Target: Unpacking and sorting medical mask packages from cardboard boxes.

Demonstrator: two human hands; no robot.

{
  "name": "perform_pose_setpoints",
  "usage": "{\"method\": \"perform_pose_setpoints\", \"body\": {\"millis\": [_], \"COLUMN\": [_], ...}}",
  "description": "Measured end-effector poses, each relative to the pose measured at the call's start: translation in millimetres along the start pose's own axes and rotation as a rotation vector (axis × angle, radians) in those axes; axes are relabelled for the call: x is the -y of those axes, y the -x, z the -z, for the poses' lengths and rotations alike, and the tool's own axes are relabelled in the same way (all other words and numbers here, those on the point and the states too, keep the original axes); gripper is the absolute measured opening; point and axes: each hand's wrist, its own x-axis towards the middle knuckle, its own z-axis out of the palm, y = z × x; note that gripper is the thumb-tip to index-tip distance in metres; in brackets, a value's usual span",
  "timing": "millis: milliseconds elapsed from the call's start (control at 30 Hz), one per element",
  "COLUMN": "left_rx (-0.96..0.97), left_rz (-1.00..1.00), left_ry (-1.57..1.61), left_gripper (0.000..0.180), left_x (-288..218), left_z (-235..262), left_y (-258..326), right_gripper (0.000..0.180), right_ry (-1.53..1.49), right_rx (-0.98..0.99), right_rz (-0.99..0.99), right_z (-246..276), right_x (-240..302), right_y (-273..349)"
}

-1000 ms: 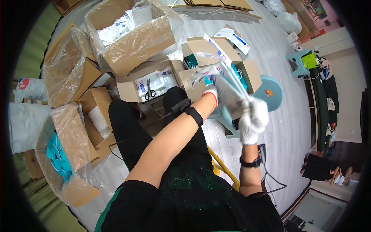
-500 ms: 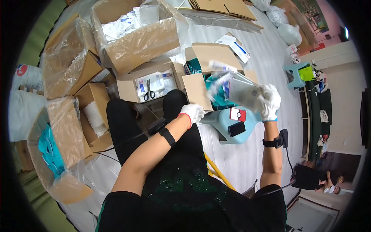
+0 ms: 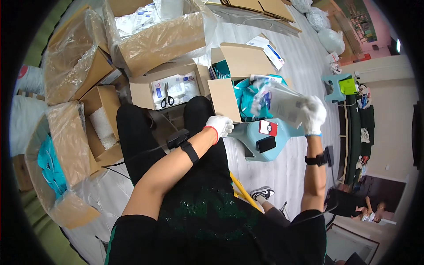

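My right hand (image 3: 313, 115), in a white knit glove, grips a clear plastic bag (image 3: 285, 105) by its end. The bag slants down leftward over an open cardboard box (image 3: 245, 62), and its lower end is blurred. Teal packages (image 3: 248, 99) and a white packet (image 3: 267, 78) lie in that box. My left hand (image 3: 221, 127), also gloved, is closed near the box's front flap, with nothing visible in its fingers. Left of that box, black scissors (image 3: 167, 96) rest on white packets (image 3: 185, 88) in another open carton (image 3: 140, 92).
A light blue stool (image 3: 251, 140) bears a red-and-white card (image 3: 268, 128) and a dark phone (image 3: 266, 144). Plastic-lined cartons (image 3: 165, 48) stand at the far left. A sneakered foot (image 3: 263, 193) of another person shows beside a yellow bar (image 3: 245, 191).
The bag in my right hand has swung lower over the box, and a white packet now shows on the teal packages. A sneakered foot has come into view. My left hand stays closed.
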Motion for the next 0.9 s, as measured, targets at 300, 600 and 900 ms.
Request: {"method": "perform_pose_setpoints", "body": {"millis": [300, 600, 900], "left_rx": [0.037, 0.138, 0.322], "left_rz": [-0.008, -0.077, -0.773], "left_ry": [-0.051, -0.2, -0.293], "left_gripper": [0.008, 0.011, 0.022], "left_x": [0.9, -13.0, -44.9], "left_z": [-8.4, -27.8, -79.8], "left_y": [-5.5, -10.8, 18.0], "right_gripper": [0.016, 0.016, 0.026], "right_ry": [-0.028, -0.732, -1.496], "right_rx": [0.041, -0.131, -0.093], "right_rz": [-0.382, -0.68, -0.682], "right_z": [9.1, 10.8, -3.4], "right_x": [-21.8, -62.8, -54.6], "right_y": [23.6, 50.3, 67.0]}}
